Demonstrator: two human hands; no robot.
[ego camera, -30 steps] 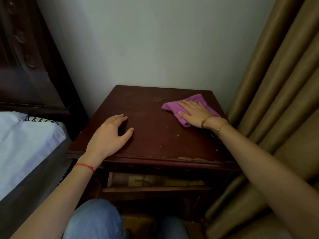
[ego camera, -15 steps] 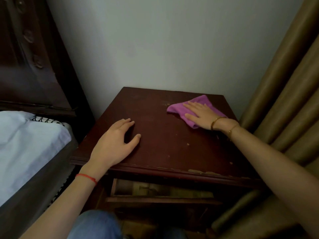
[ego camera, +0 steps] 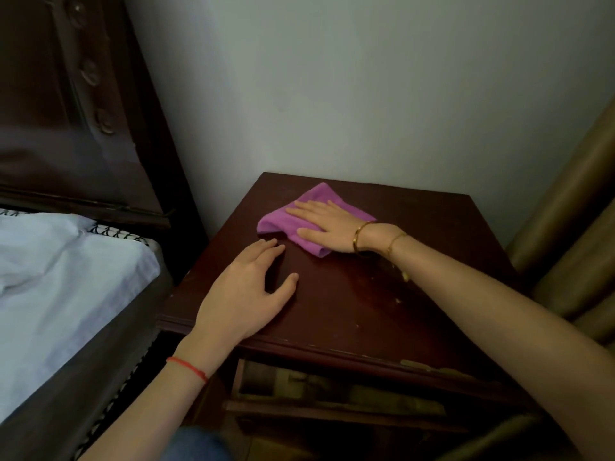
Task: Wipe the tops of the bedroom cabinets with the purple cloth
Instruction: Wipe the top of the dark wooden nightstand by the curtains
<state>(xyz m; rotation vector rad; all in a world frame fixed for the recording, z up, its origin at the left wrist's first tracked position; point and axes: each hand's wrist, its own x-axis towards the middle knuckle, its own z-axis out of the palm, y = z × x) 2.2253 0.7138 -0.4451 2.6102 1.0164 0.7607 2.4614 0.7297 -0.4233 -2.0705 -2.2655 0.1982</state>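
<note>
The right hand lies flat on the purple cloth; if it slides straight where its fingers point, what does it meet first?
The right hand points left across the cabinet top. Beyond the purple cloth only bare wood shows, then the left edge; the way looks free.

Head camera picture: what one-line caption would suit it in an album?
Right hand presses purple cloth flat on dark cabinet top; left hand rests alongside.

A bed with a white sheet (ego camera: 63, 277) fills the eight o'clock side, its dark wooden headboard (ego camera: 66, 111) rising at ten o'clock. A pale wall (ego camera: 349, 88) spans twelve o'clock. Tan curtains (ego camera: 572, 234) hang in folds at three o'clock. At six o'clock, blue fabric (ego camera: 196, 444), perhaps jeans, shows blurred.
</note>
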